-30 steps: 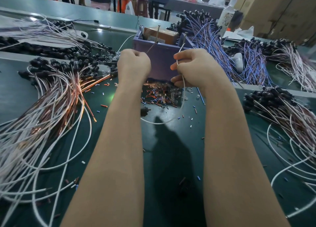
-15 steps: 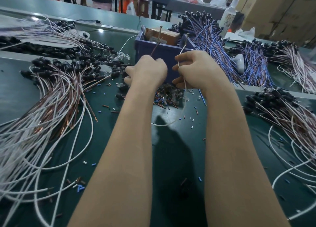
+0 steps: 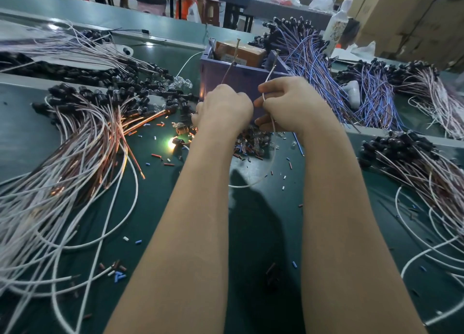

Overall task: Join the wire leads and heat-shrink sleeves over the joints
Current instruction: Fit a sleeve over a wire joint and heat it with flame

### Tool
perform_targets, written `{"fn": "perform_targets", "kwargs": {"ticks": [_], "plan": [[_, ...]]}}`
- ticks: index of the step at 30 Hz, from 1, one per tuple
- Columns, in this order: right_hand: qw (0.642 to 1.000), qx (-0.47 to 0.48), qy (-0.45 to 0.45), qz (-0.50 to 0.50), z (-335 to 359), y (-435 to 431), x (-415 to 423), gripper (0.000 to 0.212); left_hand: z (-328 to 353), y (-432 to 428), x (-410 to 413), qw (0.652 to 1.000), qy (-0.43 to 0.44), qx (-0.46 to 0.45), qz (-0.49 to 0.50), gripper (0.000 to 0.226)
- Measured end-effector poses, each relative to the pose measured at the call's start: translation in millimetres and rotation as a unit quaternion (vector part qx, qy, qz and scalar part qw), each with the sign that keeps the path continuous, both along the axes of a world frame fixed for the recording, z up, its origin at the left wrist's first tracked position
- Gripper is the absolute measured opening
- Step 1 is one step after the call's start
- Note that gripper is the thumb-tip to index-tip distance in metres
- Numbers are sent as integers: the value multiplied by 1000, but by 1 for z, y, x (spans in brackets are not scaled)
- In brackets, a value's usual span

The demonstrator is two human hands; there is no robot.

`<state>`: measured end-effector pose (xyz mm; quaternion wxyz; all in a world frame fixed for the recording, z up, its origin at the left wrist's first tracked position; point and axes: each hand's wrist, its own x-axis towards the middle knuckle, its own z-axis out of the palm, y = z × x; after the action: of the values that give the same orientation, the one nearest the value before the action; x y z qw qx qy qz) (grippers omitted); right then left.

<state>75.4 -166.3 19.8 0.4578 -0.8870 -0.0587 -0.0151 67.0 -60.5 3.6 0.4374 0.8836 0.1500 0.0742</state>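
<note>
- Head view: the left hand (image 3: 223,107) is fisted near the far middle of the green tabletop (image 3: 251,233), knuckles toward the camera. Its fingers are curled tight round a thin brown lead (image 3: 229,67), which rises out of the fist and slants up in front of the purple bin (image 3: 221,77).
- The right hand (image 3: 291,105) is just beside the left, almost touching it. It pinches a white wire (image 3: 247,187) between thumb and curled fingers. The wire's short end sticks up above the hand, and the rest drops in a loop onto the tabletop between the forearms.
- Where the two leads meet is hidden behind the hands, so I cannot tell if they are joined.
- A heap of small sleeves (image 3: 253,142), red, blue and dark, lies on the tabletop directly under the hands, with loose pieces scattered toward the near edge.
- A cardboard box (image 3: 241,52) sits inside the bin.
- A large bundle of white and copper wires (image 3: 82,137) with black ends fans over the left side.
- A blue and purple bundle (image 3: 313,57) lies beyond the right hand.
- Another white and brown bundle (image 3: 426,167) covers the right edge.
- A bright spot of light (image 3: 172,142) glows left of the left wrist.
</note>
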Motion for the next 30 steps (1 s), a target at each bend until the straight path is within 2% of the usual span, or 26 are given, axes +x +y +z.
{"fn": "perform_targets", "kwargs": {"ticks": [13,19,21,23,25,27,29,30], "plan": [[999,-49,-17,-3,1,2,-2,45,0,-1,-2,1000,1,-13,-3,40],[1000,-29,-2,-2,2,1,-4,42,1,-1,-4,1000,7,-3,-14,41],[996,-78,-26,-30,3,-2,-4,35,1,-1,-6,999,10,0,-35,39],[981,-158,-64,-95,4,-6,-2,30,1,0,-8,996,35,-9,-78,36],[962,-198,-91,-164,7,-9,-2,31,0,2,-9,991,67,-20,-112,33],[957,-189,-131,-180,10,-7,-5,29,0,8,-7,993,38,-44,-98,32],[974,-170,-126,-86,9,2,-11,19,4,15,-5,996,-55,-66,-23,31],[981,-173,-87,-15,5,10,-14,11,7,19,-5,992,-106,-66,23,32]]}}
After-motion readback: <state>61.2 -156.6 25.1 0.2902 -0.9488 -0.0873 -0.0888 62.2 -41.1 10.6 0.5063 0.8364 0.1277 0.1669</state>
